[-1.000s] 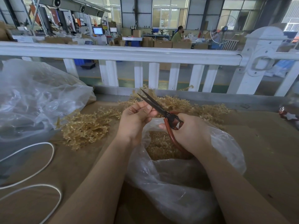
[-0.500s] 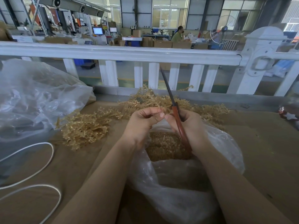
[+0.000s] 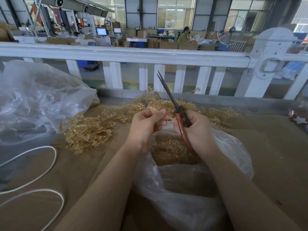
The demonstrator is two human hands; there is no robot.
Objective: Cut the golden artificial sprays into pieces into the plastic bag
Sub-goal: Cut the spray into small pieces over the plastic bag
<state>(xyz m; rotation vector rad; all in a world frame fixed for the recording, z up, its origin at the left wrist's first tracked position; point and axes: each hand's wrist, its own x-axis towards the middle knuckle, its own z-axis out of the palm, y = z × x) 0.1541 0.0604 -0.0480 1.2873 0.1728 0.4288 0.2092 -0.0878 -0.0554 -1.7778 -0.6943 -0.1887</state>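
My right hand grips red-handled scissors, their dark blades pointing up and away, tips slightly apart. My left hand pinches a thin golden stem piece between thumb and fingers, right beside the scissor handles. Both hands hover over the open clear plastic bag, which holds a heap of cut golden pieces. Uncut golden sprays lie in a pile on the table to the left, and more golden sprays lie behind my hands.
A large crumpled clear bag fills the left side. A white cord loops over the brown table at the front left. A white railing runs along the far edge. A small red and white ornament lies at the right.
The scissors swung from pointing left with blades wide apart to pointing up and nearly closed. My left hand stays next to them, holding a short stem.
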